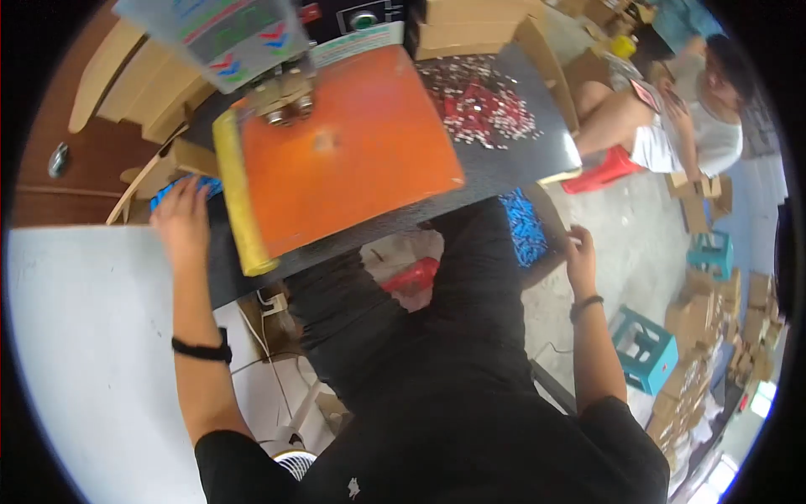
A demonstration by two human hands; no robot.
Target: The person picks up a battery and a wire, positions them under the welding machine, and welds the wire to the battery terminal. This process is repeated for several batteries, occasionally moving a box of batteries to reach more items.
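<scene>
At the left end of the dark workbench (495,172), my left hand (182,217) reaches over a heap of small blue pieces (210,186) by a cardboard box. Its fingers are apart and bent down onto the pieces, with no held thing visible. My right hand (580,249) hangs beside an open box of blue pieces (524,231) right of my lap. Its fingers are curled together, and what they may hold is too small to tell. Between the hands an orange board (361,143) with a yellow edge lies under a machine's metal head (284,99).
Small red and white pieces (483,109) lie heaped at the back right of the bench. A white panel (92,336) stands at left. Another person (701,126) sits at the right, near teal stools (646,351) and stacked cartons (693,370). A fan (295,464) is below left.
</scene>
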